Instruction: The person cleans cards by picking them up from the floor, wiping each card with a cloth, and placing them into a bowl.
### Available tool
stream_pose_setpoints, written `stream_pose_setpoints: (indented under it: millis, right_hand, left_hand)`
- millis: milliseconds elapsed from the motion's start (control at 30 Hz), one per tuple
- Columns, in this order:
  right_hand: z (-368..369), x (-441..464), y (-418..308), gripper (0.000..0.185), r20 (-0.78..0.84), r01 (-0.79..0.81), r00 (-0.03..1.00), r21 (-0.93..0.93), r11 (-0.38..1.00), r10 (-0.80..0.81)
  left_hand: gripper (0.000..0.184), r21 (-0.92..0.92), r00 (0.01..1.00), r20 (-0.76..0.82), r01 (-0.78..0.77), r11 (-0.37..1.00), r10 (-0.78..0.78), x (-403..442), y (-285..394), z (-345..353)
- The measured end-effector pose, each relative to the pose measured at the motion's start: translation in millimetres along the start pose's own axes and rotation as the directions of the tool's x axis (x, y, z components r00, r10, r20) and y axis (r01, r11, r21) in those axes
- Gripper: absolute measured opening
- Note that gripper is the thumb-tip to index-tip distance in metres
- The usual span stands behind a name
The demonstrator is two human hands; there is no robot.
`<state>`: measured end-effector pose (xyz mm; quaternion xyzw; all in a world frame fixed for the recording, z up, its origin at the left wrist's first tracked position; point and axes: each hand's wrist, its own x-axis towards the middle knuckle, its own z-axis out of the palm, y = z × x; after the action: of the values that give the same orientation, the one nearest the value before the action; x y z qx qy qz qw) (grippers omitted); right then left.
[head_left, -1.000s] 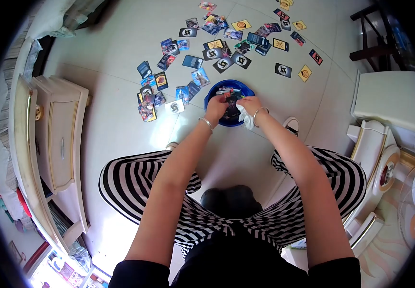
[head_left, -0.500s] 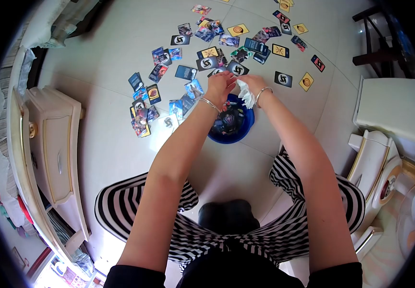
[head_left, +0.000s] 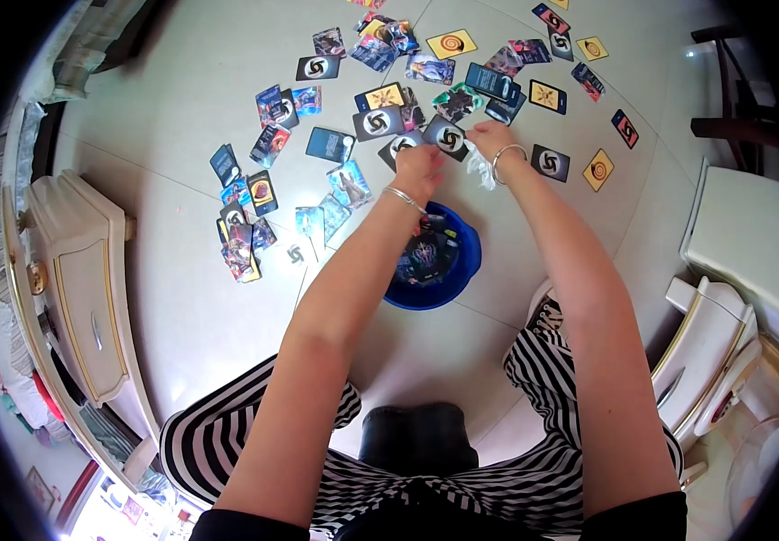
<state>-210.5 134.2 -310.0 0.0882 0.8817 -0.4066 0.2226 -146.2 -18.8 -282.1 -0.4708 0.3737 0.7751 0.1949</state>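
Note:
My left hand (head_left: 421, 171) is curled at the lower edge of a black card with a white swirl circle (head_left: 402, 144) on the floor. Whether its fingertips grip that card is hidden. To the right, my right hand (head_left: 494, 140) is closed on a crumpled white tissue (head_left: 478, 167) that hangs below the palm. Between the two hands lies another black swirl card (head_left: 446, 136), its right corner close to my right fingers. Below my hands stands a blue basin (head_left: 470, 261) with dark card packets (head_left: 432, 257) in it, partly covered by my left wrist.
Many trading cards lie scattered, including a yellow card (head_left: 451, 43), a teal-backed card (head_left: 330, 144) and a pile at left (head_left: 240, 245). A cream cabinet (head_left: 83, 298) stands left, a white box (head_left: 736, 216) right. A black stool (head_left: 414, 439) is between my legs.
My hands have moved apart, the right one going rightward with the tissue. My left fingers, stretched out before, are now curled lower by the card. The view has shifted slightly.

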Motion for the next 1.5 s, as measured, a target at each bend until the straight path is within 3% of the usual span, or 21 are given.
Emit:
stream_pose_setpoints:
  millis: [67, 200, 267, 333, 400, 467, 567, 733, 800, 833, 900, 967, 1000, 1033, 1100, 1133, 1233, 1267, 1367, 1467, 1500]
  right_hand:
    - [-1.6, -4.6, -4.1, 0.035, 0.142, -0.056, 0.988, -0.029, 0.998, 0.06]
    - [7.8, -11.6, 3.5, 0.028, 0.093, -0.131, 0.987, -0.04, 0.991, 0.134]
    - [5.0, -28.3, 0.0, 0.027, 0.229, -0.298, 0.943, 0.247, 0.922, 0.243]
    - [-5.6, -51.0, -18.3, 0.026, 0.268, -0.284, 0.941, 0.301, 0.91, 0.205]
    - [-21.2, -76.4, -42.1, 0.026, 0.295, -0.259, 0.943, 0.355, 0.898, 0.155]
    - [-38.7, -101.4, -68.9, 0.024, 0.328, -0.204, 0.941, 0.366, 0.908, 0.079]
    - [-66.5, -134.4, -101.0, 0.024, 0.32, -0.064, 0.947, 0.259, 0.964, -0.023]
    - [-112.4, -236.6, -173.3, 0.026, 0.317, 0.111, 0.932, 0.21, 0.971, -0.175]
    - [-122.5, -275.6, -193.1, 0.026, 0.32, 0.182, 0.915, 0.212, 0.96, -0.244]
    - [-124.9, -295.5, -201.2, 0.028, 0.335, 0.264, 0.89, 0.172, 0.949, -0.309]
    - [-122.6, -331.5, -207.6, 0.032, 0.303, 0.515, 0.802, 0.084, 0.853, -0.515]
    - [-125.9, -376.8, -220.8, 0.025, 0.365, 0.424, 0.814, 0.159, 0.892, -0.452]
    - [-125.6, -393.2, -225.5, 0.017, 0.383, 0.354, 0.823, 0.231, 0.906, -0.419]
    - [-127.2, -402.6, -227.7, 0.017, 0.385, 0.358, 0.82, 0.231, 0.905, -0.423]
    - [-131.3, -416.6, -228.1, 0.015, 0.263, 0.254, 0.836, 0.591, 0.766, -0.481]
    - [-137.0, -428.6, -236.1, 0.017, 0.275, 0.174, 0.847, 0.666, 0.726, -0.455]
    - [-136.5, -431.4, -235.5, 0.025, 0.192, 0.15, 0.899, 0.707, 0.691, -0.393]
    - [-133.0, -428.1, -231.9, 0.025, 0.199, 0.139, 0.902, 0.706, 0.694, -0.382]
    - [-116.9, -407.0, -214.8, 0.02, 0.005, 0.524, 0.825, 0.371, 0.767, -0.566]
    - [-115.6, -415.6, -233.1, 0.018, 0.029, 0.439, 0.88, 0.335, 0.834, -0.475]
    - [-113.0, -415.7, -235.2, 0.016, -0.023, 0.53, 0.844, 0.198, 0.825, -0.536]
  left_hand:
    - [0.016, 0.05, 1.0, -0.029, -0.005, 0.999, 0.006, -5.1, 2.7, 5.8]
    - [0.015, 0.239, 0.991, -0.095, -0.074, 0.968, 0.099, -7.1, 0.2, 12.9]
    - [0.018, 0.223, 0.992, -0.015, -0.122, 0.967, 0.129, -6.4, -4.1, 9.3]
    - [0.015, 0.241, 0.992, 0.039, -0.125, 0.962, 0.119, -22.7, -1.0, 10.9]
    - [0.009, 0.111, 0.983, 0.102, -0.165, 0.98, 0.154, -45.1, 3.9, 15.6]
    - [0.004, 0.115, 0.971, 0.146, -0.205, 0.972, 0.188, -77.3, 12.6, 14.3]
    - [0.005, 0.197, 0.898, 0.372, -0.324, 0.925, 0.235, -122.3, 27.9, 4.3]
    - [0.007, 0.173, 0.828, 0.486, -0.405, 0.898, 0.28, -251.9, 56.7, -8.7]
    - [0.009, 0.178, 0.797, 0.577, -0.334, 0.926, 0.177, -292.4, 62.8, -18.1]
    - [0.027, 0.218, 0.811, 0.548, -0.377, 0.9, 0.207, -309.2, 61.5, -23.9]
    - [0.036, 0.191, 0.777, 0.573, -0.438, 0.879, 0.263, -350.5, 58.0, -30.7]
    - [0.061, 0.222, 0.718, 0.627, -0.536, 0.814, 0.302, -395.0, 56.8, -40.8]
    - [0.061, 0.221, 0.719, 0.624, -0.538, 0.814, 0.305, -410.5, 54.2, -46.5]
    - [0.061, 0.144, 0.714, 0.636, -0.482, 0.864, 0.292, -422.8, 52.2, -51.5]
    - [0.063, 0.061, 0.73, 0.633, -0.379, 0.923, 0.258, -434.8, 47.2, -61.2]
    - [0.062, 0.026, 0.701, 0.682, -0.311, 0.95, 0.21, -431.0, 43.6, -69.3]
    - [0.056, -0.045, 0.646, 0.748, -0.184, 0.982, 0.155, -422.2, 28.7, -81.3]
    - [0.056, -0.044, 0.651, 0.744, -0.172, 0.984, 0.148, -419.1, 25.2, -82.4]
    - [0.052, -0.016, 0.726, 0.679, -0.128, 0.992, 0.105, -419.4, 16.5, -82.9]
    - [0.051, 0.076, 0.712, 0.697, -0.192, 0.978, 0.085, -424.1, 14.9, -76.9]
    - [0.053, 0.1, 0.717, 0.692, -0.213, 0.972, 0.086, -427.0, 14.1, -75.7]
